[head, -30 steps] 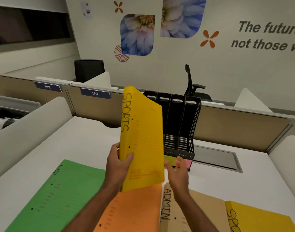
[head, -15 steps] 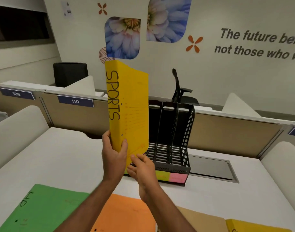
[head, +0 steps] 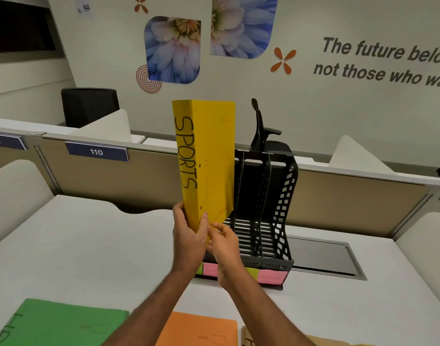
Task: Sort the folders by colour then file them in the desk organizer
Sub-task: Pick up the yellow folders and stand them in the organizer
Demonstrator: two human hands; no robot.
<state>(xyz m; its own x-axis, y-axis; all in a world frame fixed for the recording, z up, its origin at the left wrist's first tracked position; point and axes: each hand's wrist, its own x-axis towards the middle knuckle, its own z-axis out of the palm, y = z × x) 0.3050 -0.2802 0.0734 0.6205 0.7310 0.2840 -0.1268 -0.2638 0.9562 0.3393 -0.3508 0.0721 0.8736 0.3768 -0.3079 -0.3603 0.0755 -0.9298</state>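
Nearest, a green folder (head: 61, 320) and an orange folder (head: 199, 328) lie flat on the counter (head: 89, 245), not yet filed. Beyond them the left hand (head: 189, 236) grips the lower spine of the upright yellow folder (head: 209, 158) marked SPORTS, and the right hand (head: 223, 245) pinches its bottom corner; the folder stands over the left end of the black organizer (head: 271, 221), apparently not yet seated. In my judgement it should be kept vertical, its lower edge steered between the dividers, its bay checked against the coloured labels (head: 271, 275) on the front lip, then lowered onto the slatted base.
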